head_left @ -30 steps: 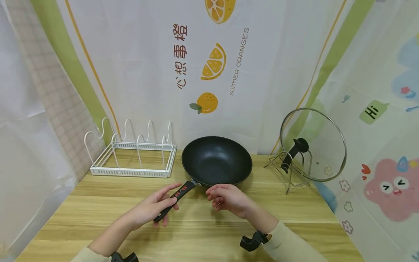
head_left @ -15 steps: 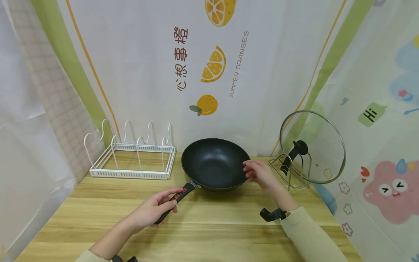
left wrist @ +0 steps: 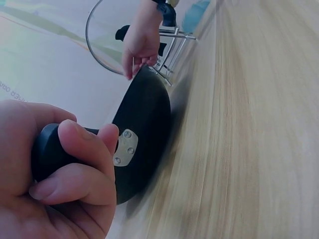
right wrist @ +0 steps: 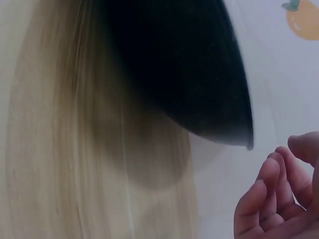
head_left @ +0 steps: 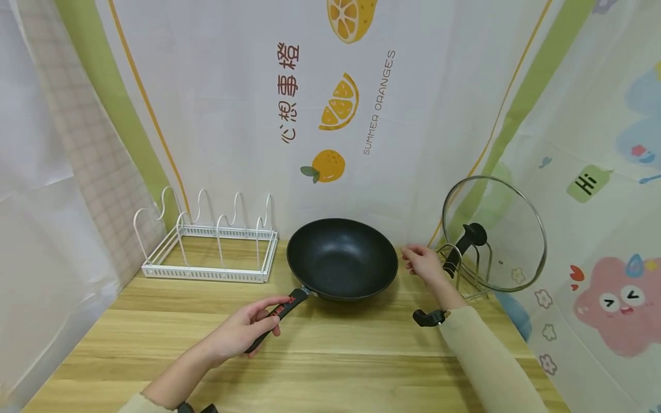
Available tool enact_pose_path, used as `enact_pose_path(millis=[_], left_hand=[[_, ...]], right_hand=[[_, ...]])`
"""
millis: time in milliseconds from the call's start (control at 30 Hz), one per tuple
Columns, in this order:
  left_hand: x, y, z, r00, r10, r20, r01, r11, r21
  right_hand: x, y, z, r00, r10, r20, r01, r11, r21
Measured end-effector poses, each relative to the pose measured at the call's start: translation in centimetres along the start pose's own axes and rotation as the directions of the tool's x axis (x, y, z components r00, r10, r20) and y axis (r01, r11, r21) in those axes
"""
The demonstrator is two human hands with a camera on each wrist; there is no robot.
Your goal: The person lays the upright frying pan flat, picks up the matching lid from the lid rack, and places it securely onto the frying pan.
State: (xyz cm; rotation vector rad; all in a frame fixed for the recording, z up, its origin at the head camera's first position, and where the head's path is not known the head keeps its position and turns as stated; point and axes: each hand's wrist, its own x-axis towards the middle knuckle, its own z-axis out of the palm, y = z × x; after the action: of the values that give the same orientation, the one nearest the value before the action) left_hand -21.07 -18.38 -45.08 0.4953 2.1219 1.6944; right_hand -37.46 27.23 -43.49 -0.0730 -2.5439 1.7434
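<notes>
A deep black wok (head_left: 341,261) is at the back of the wooden table, bowl facing up; whether its base touches the wood is hidden. My left hand (head_left: 245,327) grips its black handle (head_left: 283,307), fingers and thumb curled round it in the left wrist view. My right hand (head_left: 422,262) is beside the wok's right rim, between it and the lid stand. In the right wrist view, the loosely bent fingers (right wrist: 271,181) and thumb come near each other with nothing between them, a little apart from the rim.
A white wire rack (head_left: 206,274) with upright loops stands at the back left. On the right, a glass lid (head_left: 516,229) with a black knob (head_left: 474,234) leans in a small metal stand (head_left: 459,281). Printed curtains (head_left: 232,115) enclose the table (head_left: 330,367).
My right hand has moved from the wok's near edge rightward and back, past its right rim. The left hand keeps its grip on the handle, and the wok is almost unmoved.
</notes>
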Motion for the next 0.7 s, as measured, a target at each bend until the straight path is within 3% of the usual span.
enact_pose_path(millis=[167, 300, 533, 700], left_hand=[[0.0, 0.1, 0.0, 1.0, 0.001, 0.006, -0.001, 1.0, -0.001], [0.0, 0.1, 0.0, 1.0, -0.002, 0.012, 0.002, 1.0, -0.011], [0.0, 0.2, 0.0, 1.0, -0.01, 0.013, 0.011, 1.0, -0.01], [0.0, 0.3, 0.0, 1.0, -0.011, 0.012, 0.011, 1.0, -0.003]], right_hand=[[1.0, 0.2, 0.4, 1.0, -0.015, -0.006, 0.014, 0.993, -0.114], [1.5, 0.1, 1.0, 0.999, -0.016, -0.031, 0.011, 0.989, -0.146], [1.9, 0.5, 1.4, 0.996, 0.014, -0.083, -0.022, 0.994, -0.105], [2.1, 0.7, 1.3, 0.995, 0.065, -0.072, -0.07, 0.996, -0.062]])
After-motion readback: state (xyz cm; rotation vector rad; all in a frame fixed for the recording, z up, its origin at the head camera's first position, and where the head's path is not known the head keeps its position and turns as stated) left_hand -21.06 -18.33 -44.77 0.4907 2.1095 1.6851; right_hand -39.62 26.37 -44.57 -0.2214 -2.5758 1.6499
